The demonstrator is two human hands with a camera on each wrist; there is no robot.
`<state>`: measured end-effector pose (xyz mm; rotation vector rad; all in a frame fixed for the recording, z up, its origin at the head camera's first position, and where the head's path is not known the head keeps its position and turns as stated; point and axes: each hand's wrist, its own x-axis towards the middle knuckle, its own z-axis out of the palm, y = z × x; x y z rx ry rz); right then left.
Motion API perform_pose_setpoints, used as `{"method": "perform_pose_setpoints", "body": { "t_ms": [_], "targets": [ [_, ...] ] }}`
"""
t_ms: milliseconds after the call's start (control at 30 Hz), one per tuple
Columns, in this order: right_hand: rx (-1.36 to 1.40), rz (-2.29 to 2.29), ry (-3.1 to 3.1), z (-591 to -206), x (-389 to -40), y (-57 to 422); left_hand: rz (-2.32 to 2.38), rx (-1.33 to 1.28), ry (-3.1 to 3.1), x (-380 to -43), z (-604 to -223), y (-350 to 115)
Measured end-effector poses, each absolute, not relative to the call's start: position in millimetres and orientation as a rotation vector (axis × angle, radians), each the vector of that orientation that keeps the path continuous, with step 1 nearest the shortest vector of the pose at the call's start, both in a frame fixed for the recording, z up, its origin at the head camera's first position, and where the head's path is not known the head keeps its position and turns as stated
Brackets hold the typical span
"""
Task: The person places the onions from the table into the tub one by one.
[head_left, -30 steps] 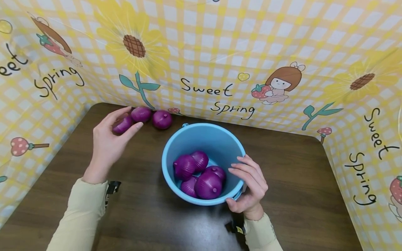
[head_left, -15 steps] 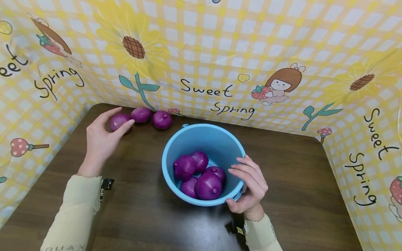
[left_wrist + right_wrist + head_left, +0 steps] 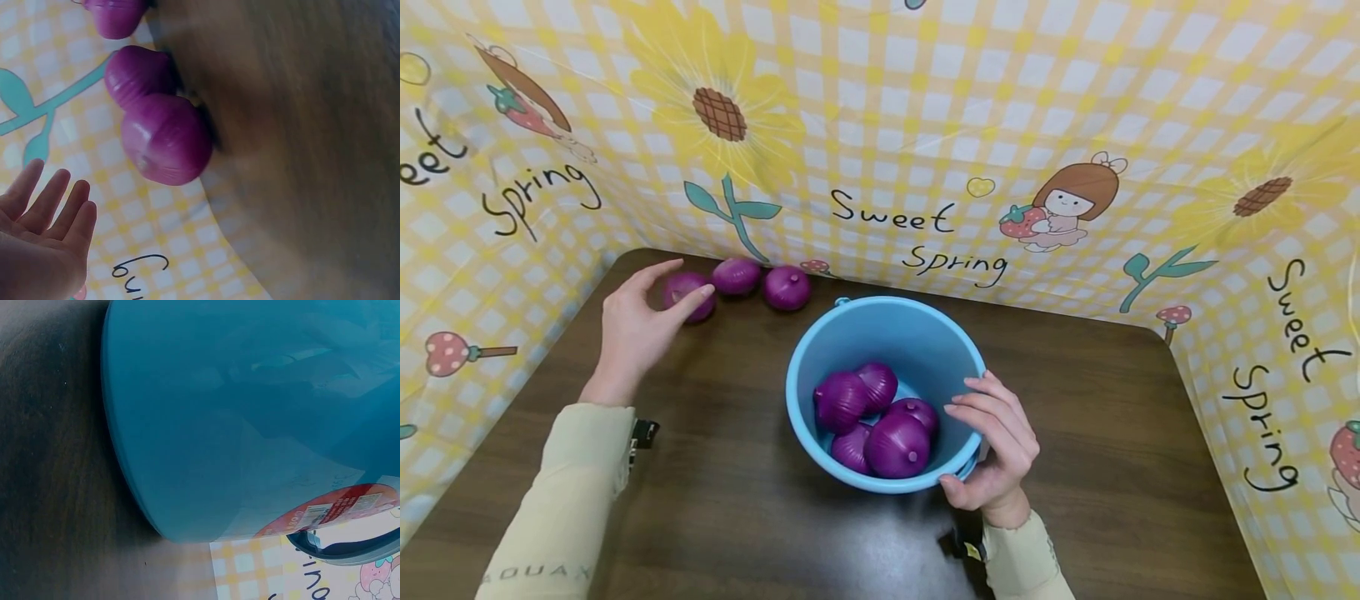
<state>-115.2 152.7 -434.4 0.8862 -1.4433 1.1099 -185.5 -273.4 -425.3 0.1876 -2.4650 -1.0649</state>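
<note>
My left hand [image 3: 640,325] is spread beside the leftmost purple onion [image 3: 676,287] at the back left of the table. In the left wrist view the fingers [image 3: 53,203] are straight and apart from that onion [image 3: 165,140]. Two more onions, a middle one [image 3: 737,276] and a right one [image 3: 787,288], sit in a row with it along the back edge. My right hand [image 3: 1000,442] grips the rim of a light blue bucket [image 3: 887,321], with fingers over the inside and thumb outside. Several onions [image 3: 898,443] lie in the bucket.
Dark wooden table [image 3: 1097,417] carries everything. A yellow checked cloth [image 3: 880,125] with printed flowers rises at the back and both sides. The bucket's handle [image 3: 350,550] hangs on its outer side, near a red label [image 3: 331,509].
My left hand has drawn left and slightly away from the row, so the leftmost onion shows more. The right hand and the bucket have stayed in place.
</note>
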Motion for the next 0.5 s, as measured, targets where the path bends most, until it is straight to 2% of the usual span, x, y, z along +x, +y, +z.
{"method": "perform_pose_setpoints", "body": {
  "t_ms": [500],
  "targets": [
    [0.880,1.106,-1.459,-432,-114,153,-1.057,0.229,-2.568,-196,-441,-292]
  ]
}}
